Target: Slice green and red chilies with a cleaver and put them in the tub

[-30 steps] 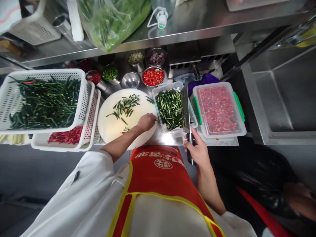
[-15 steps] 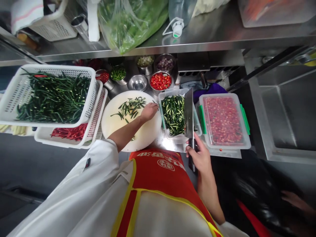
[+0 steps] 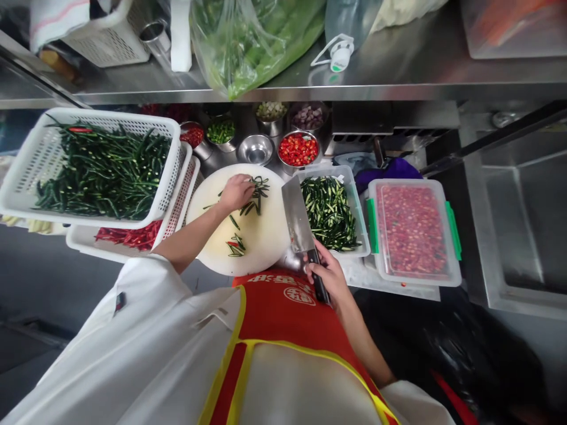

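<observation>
1. The left hand (image 3: 237, 193) is over the far part of the round white cutting board (image 3: 268, 245), palm down with its fingers curled loosely; whether they have hold of anything, I cannot tell.
2. The slim dark-green chilli strips (image 3: 260, 188) lie on the board under and just beside those fingers, mostly to their right, with a few ends showing on the left.
3. The right hand (image 3: 326, 274) is wrapped closed around the black handle of a broad steel cleaver (image 3: 297, 218). The blade points away from the body, between the board's right edge and a clear plastic tub (image 3: 364, 239) filled with cut green chillies (image 3: 330, 212).
4. A small cluster of green and red chilli pieces (image 3: 236, 245) lies nearer the body on the board, apart from both hands.
5. The left fingertips are hard to make out, and the back of the hand covers part of the strips. The blade hides a little of the tub's left side.
6. At left, an upper white perforated basket (image 3: 22, 198) of whole green chillies partly covers the red chillies (image 3: 130, 236) below it.
7. The top edge cuts off the clear plastic bag of greens (image 3: 257, 47); a glossy black shape (image 3: 487, 348) at lower right is too dark to identify.
</observation>
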Available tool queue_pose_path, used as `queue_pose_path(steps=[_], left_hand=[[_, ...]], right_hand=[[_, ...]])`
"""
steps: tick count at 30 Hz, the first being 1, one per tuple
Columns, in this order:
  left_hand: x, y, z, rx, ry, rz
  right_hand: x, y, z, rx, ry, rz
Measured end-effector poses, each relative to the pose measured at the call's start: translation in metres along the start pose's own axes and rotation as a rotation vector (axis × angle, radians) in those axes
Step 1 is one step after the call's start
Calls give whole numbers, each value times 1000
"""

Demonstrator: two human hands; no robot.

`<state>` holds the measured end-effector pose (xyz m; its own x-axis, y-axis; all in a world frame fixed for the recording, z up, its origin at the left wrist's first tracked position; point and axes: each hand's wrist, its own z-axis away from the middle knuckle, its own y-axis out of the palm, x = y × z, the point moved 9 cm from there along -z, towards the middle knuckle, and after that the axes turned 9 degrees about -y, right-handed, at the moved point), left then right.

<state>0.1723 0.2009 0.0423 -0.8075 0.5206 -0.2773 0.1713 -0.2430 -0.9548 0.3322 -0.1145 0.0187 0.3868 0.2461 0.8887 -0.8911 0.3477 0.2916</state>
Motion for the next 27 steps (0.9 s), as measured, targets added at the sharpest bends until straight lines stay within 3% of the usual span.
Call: queue_pose_path(steps=[2,5,8,12,18,20,23,25,27], left_hand=[[25,-2,-15,-84,-229,41],[33,17,-31,-46,-402,71],[6,36,-35,3,-332,38],[-33,43,-13,-3,-178,-5],[-48,36,32,69,13,58],[-28,20,37,-23,-41,108],[32,1,44,-217,-393,136],[64,2,54,-259,-604,137],[71,10,60,-236,-655,130]], right_hand=[[-7,6,-7,-7,12,-18],[-15,13,-15,-11,33,4],[-19,16,-23,-14,64,107],[-17,12,-36,-47,95,379],[-4,12,-54,-28,6,756],[-6,17,-56,9,1,776],[-13,29,-57,66,17,749],[-18,36,-58,81,32,714],[-20,43,-59,99,43,684]])
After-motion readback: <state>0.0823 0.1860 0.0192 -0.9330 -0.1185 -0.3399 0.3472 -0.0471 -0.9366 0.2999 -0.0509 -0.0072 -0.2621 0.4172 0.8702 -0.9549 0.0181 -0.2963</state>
